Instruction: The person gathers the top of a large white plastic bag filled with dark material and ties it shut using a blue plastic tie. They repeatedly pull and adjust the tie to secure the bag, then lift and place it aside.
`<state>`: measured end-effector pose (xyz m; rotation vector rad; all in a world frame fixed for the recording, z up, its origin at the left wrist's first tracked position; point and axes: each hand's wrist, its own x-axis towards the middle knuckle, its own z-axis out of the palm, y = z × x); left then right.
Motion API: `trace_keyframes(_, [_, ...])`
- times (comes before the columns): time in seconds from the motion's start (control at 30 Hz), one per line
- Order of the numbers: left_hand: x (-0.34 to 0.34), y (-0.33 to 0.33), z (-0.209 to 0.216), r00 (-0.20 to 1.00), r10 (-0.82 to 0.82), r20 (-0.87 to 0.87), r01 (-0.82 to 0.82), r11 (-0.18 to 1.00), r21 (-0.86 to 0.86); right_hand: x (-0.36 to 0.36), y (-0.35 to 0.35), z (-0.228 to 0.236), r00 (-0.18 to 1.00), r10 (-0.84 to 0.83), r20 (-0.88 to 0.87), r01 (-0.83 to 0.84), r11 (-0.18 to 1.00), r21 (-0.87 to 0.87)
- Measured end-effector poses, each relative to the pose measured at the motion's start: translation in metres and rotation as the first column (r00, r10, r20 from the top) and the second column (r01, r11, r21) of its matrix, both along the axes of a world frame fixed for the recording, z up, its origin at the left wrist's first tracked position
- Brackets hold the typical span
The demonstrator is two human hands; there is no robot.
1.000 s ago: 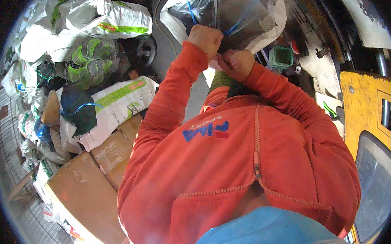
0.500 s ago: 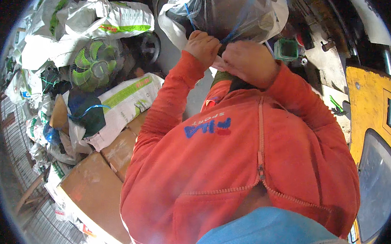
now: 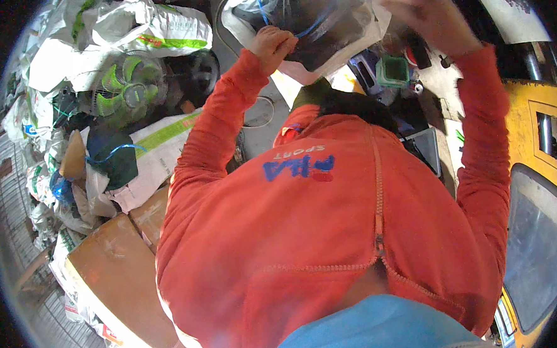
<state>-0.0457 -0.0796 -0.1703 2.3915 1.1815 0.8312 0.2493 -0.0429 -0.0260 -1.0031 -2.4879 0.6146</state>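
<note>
A large white sack [image 3: 320, 71] with clear plastic at its mouth and dark contents stands ahead of me at the top of the view. At its left front side, my left hand [image 3: 274, 48] is closed, pinching a thin blue strap [image 3: 314, 28] that runs from it up to the right across the mouth. Whether the fingers also grip the sack's rim is hidden. My right hand [image 3: 431, 18] is raised beside the sack's right rim, its fingers toward the rim. Blur leaves unclear whether they touch or hold anything.
Cardboard boxes [image 3: 116, 264] lie at the left, below stuffed white sacks [image 3: 173, 28] and a fan with green blades [image 3: 129, 90]. Right of the sack sits a green plastic container [image 3: 393, 71]. A yellow machine panel [image 3: 536, 107] stands close by my right arm.
My hands were close together at the sack's front. The right one has swung up and right, away from the left. My left hand has shifted slightly up and left, still closed.
</note>
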Motion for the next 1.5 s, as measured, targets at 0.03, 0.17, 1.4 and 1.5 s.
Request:
trace_keyframes(0.03, [0.001,0.001,0.002,1.0,0.003,0.012,-0.003,1.0,-0.009,-0.01,0.005,-0.011,0.985,0.173,0.014,-0.17,0.947,0.273])
trace_keyframes(0.17, [0.002,0.002,0.011,0.999,-0.027,0.019,0.028,0.999,-0.03,-0.062,0.027,-0.074,0.992,0.088,-0.096,-0.014,0.804,0.595])
trace_keyframes(1.4, [0.026,-0.001,0.029,0.973,0.096,0.209,-0.092,0.995,-0.033,-0.05,0.174,-0.123,0.93,-0.333,0.153,0.366,0.817,-0.446])
trace_keyframes(1.5, [0.026,0.001,0.028,0.981,0.088,0.172,-0.082,0.996,-0.039,-0.058,0.159,-0.108,0.992,-0.095,-0.084,0.081,0.985,-0.151])
